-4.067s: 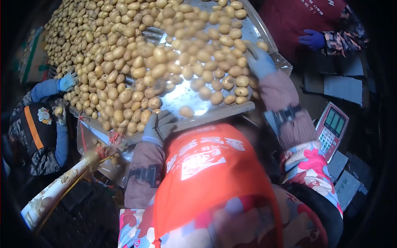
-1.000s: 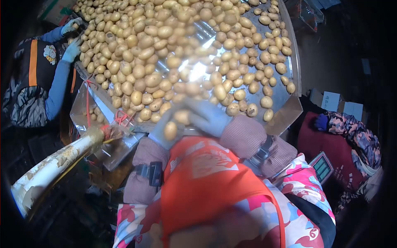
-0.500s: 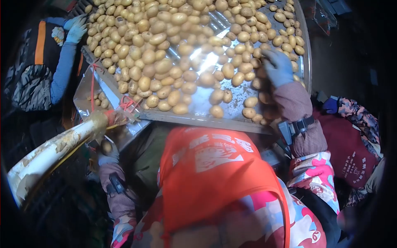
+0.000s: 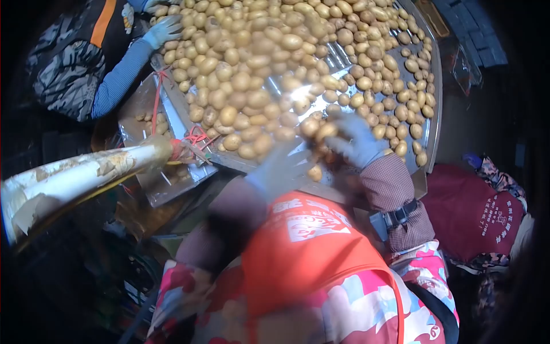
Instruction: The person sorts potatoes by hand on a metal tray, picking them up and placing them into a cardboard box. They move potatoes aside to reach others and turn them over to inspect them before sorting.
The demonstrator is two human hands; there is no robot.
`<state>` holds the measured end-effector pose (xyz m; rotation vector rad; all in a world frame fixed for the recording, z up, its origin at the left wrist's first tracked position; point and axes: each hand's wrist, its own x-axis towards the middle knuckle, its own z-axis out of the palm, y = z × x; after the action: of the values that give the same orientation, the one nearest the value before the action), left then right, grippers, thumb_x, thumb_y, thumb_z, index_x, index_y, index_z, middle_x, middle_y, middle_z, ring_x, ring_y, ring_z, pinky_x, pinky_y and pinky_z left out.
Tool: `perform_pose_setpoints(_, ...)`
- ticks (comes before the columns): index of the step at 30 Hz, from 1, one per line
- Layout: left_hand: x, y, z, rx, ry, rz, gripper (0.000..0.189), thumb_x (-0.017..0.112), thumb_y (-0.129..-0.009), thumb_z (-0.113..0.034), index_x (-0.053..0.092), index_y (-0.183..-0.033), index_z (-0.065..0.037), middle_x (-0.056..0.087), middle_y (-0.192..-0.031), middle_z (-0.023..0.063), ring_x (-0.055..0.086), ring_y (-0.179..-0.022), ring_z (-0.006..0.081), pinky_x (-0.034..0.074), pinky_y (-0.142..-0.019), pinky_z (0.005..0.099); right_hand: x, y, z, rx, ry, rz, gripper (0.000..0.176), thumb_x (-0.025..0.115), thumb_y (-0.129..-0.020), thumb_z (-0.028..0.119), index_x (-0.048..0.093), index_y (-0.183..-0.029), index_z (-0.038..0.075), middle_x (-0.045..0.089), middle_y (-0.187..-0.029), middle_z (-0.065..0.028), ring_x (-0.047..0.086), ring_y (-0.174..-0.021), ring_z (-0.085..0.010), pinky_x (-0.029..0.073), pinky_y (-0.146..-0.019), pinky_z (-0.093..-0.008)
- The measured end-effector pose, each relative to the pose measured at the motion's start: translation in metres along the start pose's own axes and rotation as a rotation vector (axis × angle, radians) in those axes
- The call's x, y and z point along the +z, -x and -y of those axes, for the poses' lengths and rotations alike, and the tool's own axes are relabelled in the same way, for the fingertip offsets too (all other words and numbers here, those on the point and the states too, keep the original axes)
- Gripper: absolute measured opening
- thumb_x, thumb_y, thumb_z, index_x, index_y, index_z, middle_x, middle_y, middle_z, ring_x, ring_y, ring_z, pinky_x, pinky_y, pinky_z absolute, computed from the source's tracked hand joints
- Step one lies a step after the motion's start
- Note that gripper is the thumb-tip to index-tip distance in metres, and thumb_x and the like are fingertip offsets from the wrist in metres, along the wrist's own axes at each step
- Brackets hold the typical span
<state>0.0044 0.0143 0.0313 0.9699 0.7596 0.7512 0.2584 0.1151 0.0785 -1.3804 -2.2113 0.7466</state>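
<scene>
Many potatoes point(image 4: 252, 74) lie heaped on a metal sorting table point(image 4: 432, 123) in front of me. My right hand point(image 4: 358, 139), in a light blue glove, curls its fingers around a potato point(image 4: 327, 131) near the table's front edge, with other potatoes close against it. My left hand point(image 4: 279, 169), gloved too, is over the front edge, left of my right hand. Motion smears its fingers, and whether anything is in them cannot be made out.
A peeling white pipe point(image 4: 86, 178) juts in from the left, tied with red string point(image 4: 196, 136). Beside it a chute point(image 4: 152, 123) holds several potatoes. A co-worker's gloved hand point(image 4: 164, 31) touches the heap at upper left. Another person in a maroon apron point(image 4: 470, 212) is at right.
My left hand has risen from beside the pipe, where it held a potato, to the table's front edge. My right hand has come left and nearer me, with potatoes gathered at its fingers.
</scene>
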Motion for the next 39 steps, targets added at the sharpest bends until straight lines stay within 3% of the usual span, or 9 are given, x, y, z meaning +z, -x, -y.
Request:
perform_pose_setpoints(2, 0.009, -0.021, 0.011, -0.043, 0.235, -0.103, 0.037, 0.053, -0.102, -0.026, 0.056, -0.137, -0.013, 0.058, -0.135, 0.0114, 0.055, -0.128, 0.0246, 0.048, -0.104, 0.0349, -0.02, -0.021, 0.028, 0.082, -0.258, 0.357, 0.046, 0.064, -0.099, 0.031, 0.058, -0.138, 0.008, 0.054, -0.142, -0.0218, 0.05, -0.135, -0.0364, 0.038, -0.114, -0.046)
perform_pose_setpoints(4, 0.008, -0.022, -0.003, -0.203, 0.565, -0.182, 0.035, 0.054, -0.103, -0.028, 0.06, -0.133, -0.012, 0.06, -0.131, 0.0101, 0.057, -0.12, 0.0223, 0.051, -0.098, 0.0321, 0.009, -0.066, -0.041, -0.123, 0.175, 0.035, 0.045, 0.063, -0.097, 0.034, 0.061, -0.134, 0.008, 0.059, -0.132, -0.0221, 0.057, -0.121, -0.0401, 0.046, -0.102, -0.0443)
perform_pose_setpoints(9, -0.006, 0.01, -0.022, -0.521, 0.994, -0.411, 0.048, 0.046, -0.109, -0.03, 0.043, -0.147, -0.001, 0.061, -0.129, 0.0119, 0.06, -0.117, 0.0217, 0.053, -0.095, 0.0285, 0.041, -0.107, -0.066, 0.12, 0.798, -0.257, 0.051, 0.063, -0.091, 0.052, 0.071, -0.12, 0.01, 0.054, -0.143, -0.0194, 0.039, -0.141, -0.0367, 0.025, -0.115, -0.0585)
perform_pose_setpoints(15, -0.018, 0.05, -0.013, -0.306, 0.582, -0.363, 0.04, 0.05, -0.105, -0.024, 0.053, -0.144, -0.017, 0.062, -0.127, 0.0044, 0.056, -0.099, 0.0096, 0.048, -0.078, 0.0192, 0.019, -0.067, -0.002, 0.167, 0.206, -0.081, 0.042, 0.067, -0.091, 0.042, 0.074, -0.105, 0.003, 0.055, -0.142, -0.0223, 0.047, -0.136, -0.0402, 0.033, -0.116, -0.0473)
perform_pose_setpoints(19, -0.028, 0.061, -0.008, -0.062, 0.193, -0.224, 0.047, 0.051, -0.102, -0.016, 0.047, -0.148, -0.021, 0.062, -0.131, 0.0051, 0.058, -0.096, 0.0095, 0.048, -0.074, 0.0198, 0.048, -0.027, 0.056, -0.337, -0.294, 0.256, 0.046, 0.064, -0.095, 0.032, 0.062, -0.127, -0.001, 0.056, -0.136, -0.026, 0.054, -0.126, -0.0409, 0.04, -0.11, -0.0435)
perform_pose_setpoints(22, -0.032, 0.065, -0.03, -0.164, 0.374, -0.191, 0.046, 0.055, -0.098, -0.009, 0.052, -0.142, -0.018, 0.064, -0.122, 0.0064, 0.058, -0.083, 0.01, 0.047, -0.067, 0.0202, 0.077, -0.036, 0.078, -0.266, -0.465, 0.179, 0.044, 0.058, -0.093, 0.026, 0.058, -0.129, 0.002, 0.056, -0.133, -0.0255, 0.052, -0.125, -0.0416, 0.04, -0.108, -0.0468)
perform_pose_setpoints(28, -0.069, 0.141, -0.016, -0.017, 0.828, -0.24, 0.043, 0.059, -0.101, -0.034, 0.056, -0.137, -0.011, 0.064, -0.12, 0.0125, 0.058, -0.072, 0.0094, 0.042, -0.054, 0.0172, 0.118, 0.006, 0.066, -0.346, 0.621, 0.201, 0.075, 0.069, -0.083, 0.031, 0.044, -0.15, 0.008, 0.036, -0.157, -0.0248, 0.031, -0.147, -0.0446, 0.015, -0.121, -0.0623)
perform_pose_setpoints(32, -0.1, 0.259, 0.006, 0.216, 1.183, -0.606, 0.055, 0.061, -0.098, -0.051, 0.061, -0.131, -0.008, 0.069, -0.109, 0.0147, 0.057, -0.056, 0.011, 0.038, -0.039, 0.0215, 0.114, 0.03, 0.082, -0.351, 0.643, 0.208, 0.071, 0.065, -0.089, 0.03, 0.042, -0.154, 0.015, 0.026, -0.163, -0.0255, 0.025, -0.15, -0.0445, 0.01, -0.121, -0.063)
perform_pose_setpoints(39, -0.205, 0.461, -0.016, 0.903, 1.167, -1.569, 0.04, 0.057, -0.1, -0.036, 0.063, -0.128, -0.008, 0.069, -0.116, 0.0111, 0.069, -0.093, 0.0202, 0.055, -0.068, 0.0281, 0.145, 0.032, 0.053, -0.338, 0.849, 0.115, 0.069, 0.057, -0.094, 0.034, 0.037, -0.158, 0.021, 0.027, -0.165, -0.0197, 0.025, -0.153, -0.0358, 0.011, -0.123, -0.0579)
